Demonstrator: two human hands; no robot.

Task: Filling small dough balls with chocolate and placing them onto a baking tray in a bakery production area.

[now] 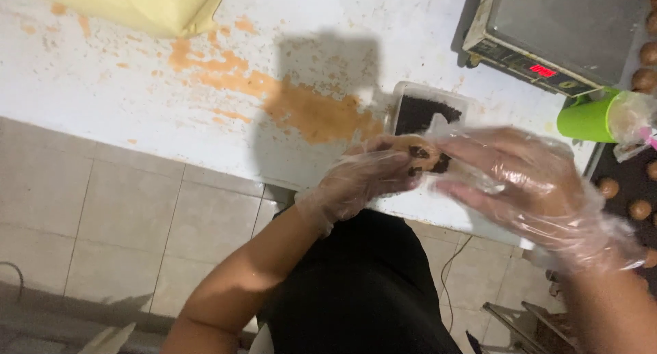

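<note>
Both hands wear loose clear plastic gloves. My left hand (pixel 366 179) cups a brown dough ball (pixel 421 157) studded with dark chips, just above the near edge of the white worktable (pixel 137 101). My right hand (pixel 523 183) lies flat with fingers spread, its fingertips touching the ball's right side. Right behind the ball stands a clear plastic tub (pixel 428 111) filled with dark chocolate bits.
A metal digital scale (pixel 554 32) with a red display sits at the back right. Beside it stands a green cup (pixel 588 118) covered in plastic. A dark tray (pixel 629 190) at the right holds several dough balls. A yellow bag (pixel 144 5) lies at the top left. Tiled floor lies below.
</note>
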